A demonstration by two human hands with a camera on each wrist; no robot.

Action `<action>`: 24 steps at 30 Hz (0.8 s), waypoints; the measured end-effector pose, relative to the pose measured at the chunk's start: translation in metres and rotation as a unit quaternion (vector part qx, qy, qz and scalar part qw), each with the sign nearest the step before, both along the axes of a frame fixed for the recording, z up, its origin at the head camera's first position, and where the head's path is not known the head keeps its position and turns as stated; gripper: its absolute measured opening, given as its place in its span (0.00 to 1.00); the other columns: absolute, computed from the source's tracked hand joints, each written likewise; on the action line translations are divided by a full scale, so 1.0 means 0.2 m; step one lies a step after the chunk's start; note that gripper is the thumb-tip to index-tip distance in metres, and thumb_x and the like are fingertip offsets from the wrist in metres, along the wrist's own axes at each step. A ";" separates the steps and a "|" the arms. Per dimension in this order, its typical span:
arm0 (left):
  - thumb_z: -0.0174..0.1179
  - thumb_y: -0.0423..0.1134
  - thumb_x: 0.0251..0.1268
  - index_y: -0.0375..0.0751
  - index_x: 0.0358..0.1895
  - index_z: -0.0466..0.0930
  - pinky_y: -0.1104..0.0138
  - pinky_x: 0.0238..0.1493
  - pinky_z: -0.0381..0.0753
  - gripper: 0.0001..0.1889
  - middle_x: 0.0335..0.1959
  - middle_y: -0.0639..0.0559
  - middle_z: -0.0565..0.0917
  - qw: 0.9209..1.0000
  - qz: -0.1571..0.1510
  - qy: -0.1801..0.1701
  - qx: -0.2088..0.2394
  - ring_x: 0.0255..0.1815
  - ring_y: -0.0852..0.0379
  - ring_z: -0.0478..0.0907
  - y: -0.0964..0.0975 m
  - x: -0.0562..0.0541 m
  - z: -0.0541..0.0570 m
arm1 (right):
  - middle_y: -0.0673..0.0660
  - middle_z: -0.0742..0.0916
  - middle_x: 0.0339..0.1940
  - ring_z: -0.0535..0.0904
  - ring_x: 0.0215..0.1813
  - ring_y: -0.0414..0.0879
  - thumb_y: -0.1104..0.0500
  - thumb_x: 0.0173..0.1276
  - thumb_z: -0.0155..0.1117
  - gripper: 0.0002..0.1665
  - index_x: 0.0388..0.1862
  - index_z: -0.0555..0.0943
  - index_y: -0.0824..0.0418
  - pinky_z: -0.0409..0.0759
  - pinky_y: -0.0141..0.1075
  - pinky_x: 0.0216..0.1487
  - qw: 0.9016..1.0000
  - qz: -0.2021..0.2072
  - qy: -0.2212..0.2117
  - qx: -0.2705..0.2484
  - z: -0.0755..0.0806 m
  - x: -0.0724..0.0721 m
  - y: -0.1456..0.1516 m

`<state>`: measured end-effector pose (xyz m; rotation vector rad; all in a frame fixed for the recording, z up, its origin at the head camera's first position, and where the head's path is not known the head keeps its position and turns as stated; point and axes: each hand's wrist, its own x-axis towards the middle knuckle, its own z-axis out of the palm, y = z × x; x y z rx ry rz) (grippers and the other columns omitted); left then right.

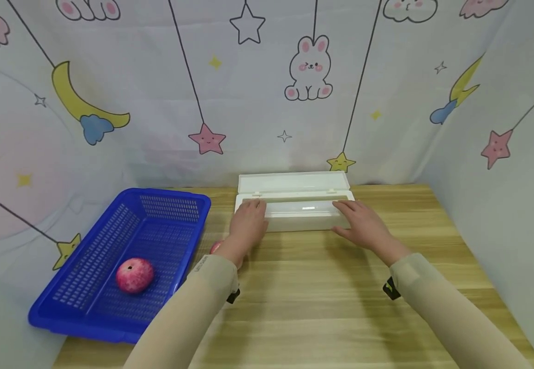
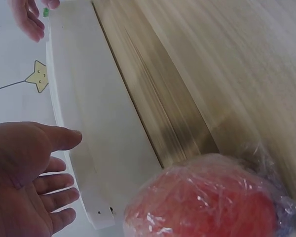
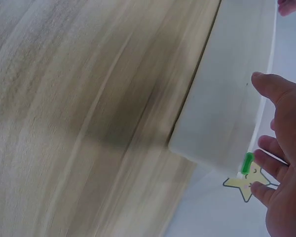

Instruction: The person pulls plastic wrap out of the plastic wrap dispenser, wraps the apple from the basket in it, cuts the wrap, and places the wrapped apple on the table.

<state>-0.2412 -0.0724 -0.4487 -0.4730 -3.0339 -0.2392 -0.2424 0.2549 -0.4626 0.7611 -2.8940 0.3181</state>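
Note:
A long white box [image 1: 299, 224] lies across the back of the table, its hinged lid [image 1: 294, 182] tipped back against the wall side. A glossy white roll-like piece [image 1: 303, 207] shows inside. My left hand [image 1: 248, 221] is at the box's left end and my right hand [image 1: 363, 225] at its right end. Both have fingers extended over the top edge, thumbs toward the front; neither grips anything. From the right wrist, a small green part [image 3: 247, 163] is seen at the box's end. A red fruit wrapped in clear film [image 2: 202, 202] lies near my left wrist, mostly hidden in the head view.
At the left stands a blue plastic basket [image 1: 193, 241] with one round red fruit [image 1: 135, 275] in it. A printed cloth [image 1: 257, 92] with stars and a rabbit hangs behind and at both sides of the wood-grain table [image 1: 313, 307].

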 end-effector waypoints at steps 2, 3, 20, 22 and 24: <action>0.65 0.39 0.76 0.31 0.62 0.78 0.52 0.76 0.72 0.19 0.66 0.37 0.81 1.000 0.002 0.008 -0.005 0.69 0.38 0.78 -0.01 0.00 -0.01 | 0.70 0.79 0.73 0.73 0.73 0.70 0.48 0.72 0.76 0.43 0.77 0.72 0.67 0.67 0.65 0.77 1.000 0.003 0.005 -0.001 -0.01 0.00 0.00; 0.66 0.39 0.76 0.32 0.61 0.79 0.52 0.75 0.73 0.18 0.65 0.38 0.82 1.000 0.001 0.015 -0.008 0.67 0.38 0.79 -0.01 0.00 -0.01 | 0.70 0.79 0.73 0.73 0.73 0.70 0.49 0.72 0.76 0.43 0.78 0.72 0.67 0.66 0.65 0.78 1.000 0.005 0.008 -0.001 -0.02 -0.01 0.00; 0.66 0.38 0.76 0.33 0.52 0.83 0.50 0.67 0.78 0.11 0.58 0.40 0.86 0.999 -0.017 0.040 -0.027 0.59 0.39 0.83 -0.05 -0.02 -0.06 | 0.69 0.81 0.71 0.75 0.71 0.71 0.56 0.76 0.71 0.32 0.74 0.76 0.67 0.63 0.64 0.80 1.000 0.022 0.017 0.014 -0.05 -0.05 -0.03; 0.66 0.39 0.77 0.34 0.51 0.84 0.50 0.67 0.78 0.11 0.57 0.40 0.86 0.998 -0.019 0.042 -0.031 0.59 0.40 0.83 -0.06 -0.02 -0.07 | 0.69 0.82 0.70 0.76 0.71 0.70 0.56 0.76 0.71 0.32 0.73 0.77 0.67 0.63 0.64 0.80 1.000 0.021 0.017 0.013 -0.06 -0.05 -0.03; 0.66 0.39 0.76 0.34 0.50 0.84 0.50 0.68 0.78 0.11 0.57 0.41 0.86 0.998 -0.021 0.048 -0.033 0.59 0.41 0.83 -0.07 -0.02 -0.07 | 0.69 0.83 0.69 0.76 0.71 0.69 0.56 0.76 0.71 0.31 0.72 0.78 0.67 0.64 0.64 0.80 0.999 0.024 0.022 0.013 -0.06 -0.05 -0.03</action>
